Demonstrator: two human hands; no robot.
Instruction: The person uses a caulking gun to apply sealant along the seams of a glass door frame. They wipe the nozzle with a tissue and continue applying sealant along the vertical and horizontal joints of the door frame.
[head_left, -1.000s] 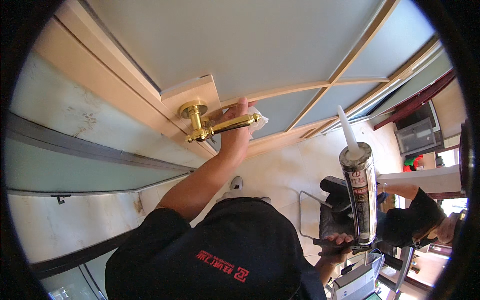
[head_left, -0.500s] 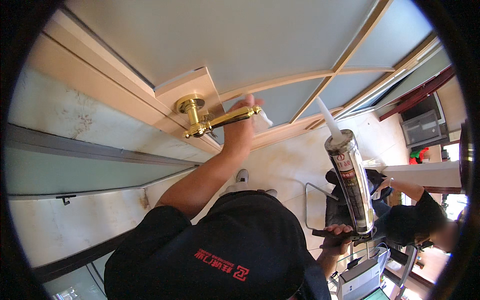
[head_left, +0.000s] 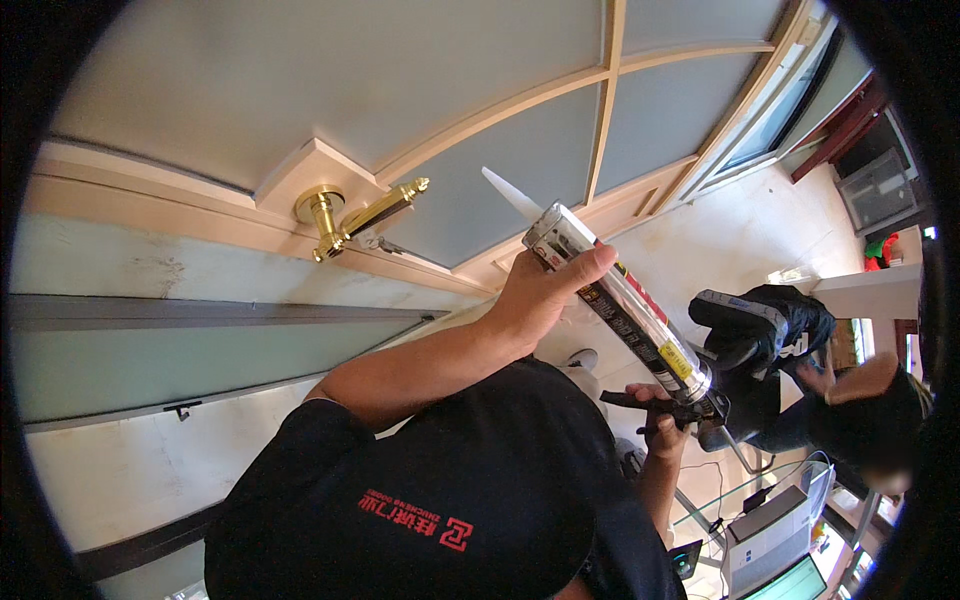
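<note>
Holding a sealant tube (head_left: 640, 325) around its front part, the left hand (head_left: 540, 300) sits near the middle of the frame, its thumb laid over the top of the tube and its other fingers mostly hidden behind it. The right hand (head_left: 663, 437), lower and to the right, is closed on the black rear end of the caulking gun (head_left: 712, 405) that carries the tube; how its fingers sit on the trigger cannot be made out. The tube is silver and black with a yellow sticker, and it slants from the lower right up toward the upper middle. Its white nozzle (head_left: 510, 193) points to the upper left, in front of a door (head_left: 560, 88) with pale wooden bars and greyish panes.

To the left of the nozzle, well apart from both hands, a brass door handle (head_left: 385, 207) is fixed to a wooden block on the door. Small metal pieces hang just beside it, too small to tell clearly.

The person wears a black shirt (head_left: 300, 500) with red print, which fills the lower middle of the frame. One light shoe (head_left: 583, 358) shows on the pale floor (head_left: 730, 225). At the right edge, another person (head_left: 860, 425) in dark clothes has an arm bent. Below, in the lower right, are a white machine (head_left: 765, 530) and a lit screen (head_left: 790, 582).
</note>
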